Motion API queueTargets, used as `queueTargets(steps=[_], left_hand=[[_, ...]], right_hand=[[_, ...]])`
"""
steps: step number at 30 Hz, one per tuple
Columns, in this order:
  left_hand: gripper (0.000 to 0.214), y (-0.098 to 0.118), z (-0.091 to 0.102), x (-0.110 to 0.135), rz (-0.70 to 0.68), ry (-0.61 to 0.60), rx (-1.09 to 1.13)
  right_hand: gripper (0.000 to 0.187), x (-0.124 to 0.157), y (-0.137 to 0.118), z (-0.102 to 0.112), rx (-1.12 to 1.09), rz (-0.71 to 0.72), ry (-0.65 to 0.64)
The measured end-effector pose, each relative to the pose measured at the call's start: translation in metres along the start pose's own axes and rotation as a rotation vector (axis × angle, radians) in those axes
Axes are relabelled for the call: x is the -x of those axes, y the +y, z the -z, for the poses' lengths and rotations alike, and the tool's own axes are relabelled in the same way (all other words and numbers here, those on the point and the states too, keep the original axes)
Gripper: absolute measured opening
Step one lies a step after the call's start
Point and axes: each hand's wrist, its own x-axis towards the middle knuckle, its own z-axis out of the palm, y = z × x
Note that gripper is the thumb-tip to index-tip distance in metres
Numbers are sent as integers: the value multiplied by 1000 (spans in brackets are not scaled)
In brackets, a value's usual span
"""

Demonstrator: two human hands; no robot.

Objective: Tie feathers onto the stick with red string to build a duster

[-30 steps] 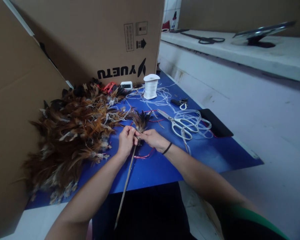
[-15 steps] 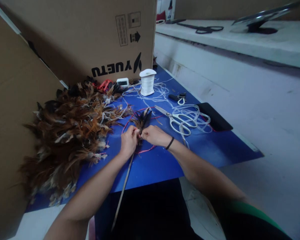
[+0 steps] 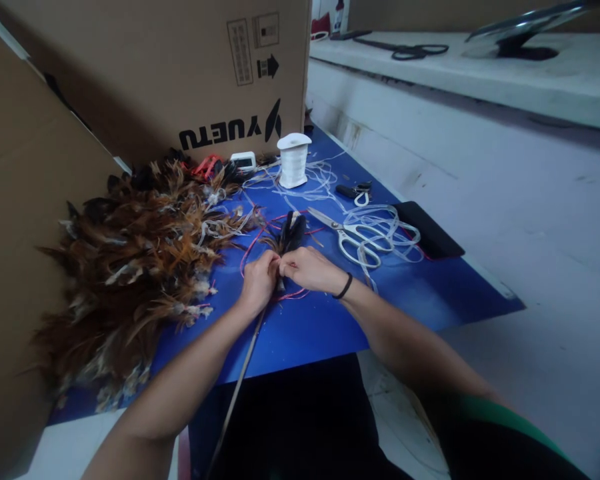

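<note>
Pinching feather tuft (image 3: 290, 233) against thin stick (image 3: 240, 387), left hand (image 3: 259, 280) and right hand (image 3: 310, 268) are both gripping closed, bunching quills tight.

I see the left forearm (image 3: 195, 373) and right forearm (image 3: 400, 343) bare, reaching forward, converging. The left hand (image 3: 258, 279) and right hand (image 3: 310, 268) touch at the fingertips, fingers curled into pinches, knuckles up.

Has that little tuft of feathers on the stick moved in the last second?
Yes. The feather tuft has turned narrower and shifted slightly right, closer to the blade tip of the scissors.
</note>
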Motion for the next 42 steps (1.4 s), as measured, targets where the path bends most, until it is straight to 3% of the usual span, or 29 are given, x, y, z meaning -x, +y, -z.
queueTargets(steps=[6, 14, 21, 25, 29, 31, 36, 42], left_hand=[[10, 1, 5, -2, 57, -72, 158], [10, 6, 15, -2, -76, -226, 68], [8, 6, 16, -1, -174, -200, -17], [9, 0, 14, -1, -133, -168, -1], [10, -6, 12, -1, -61, -165, 98], [9, -8, 11, -1, -38, -169, 140], [10, -9, 11, 0, -44, -154, 146], [11, -11, 10, 1, -18, -180, 196]], right_hand=[[23, 0, 3, 4, 17, 12, -36], [21, 5, 2, 10, 36, 46, 33], [21, 7, -4, 4, 83, 188, 141], [25, 7, -2, 8, -58, 303, 165], [22, 3, 9, 11, -156, 229, 206], [19, 1, 13, 8, -142, 188, 152], [31, -1, 14, -1, -32, 108, 99], [22, -3, 14, -1, -1, 149, 127]])
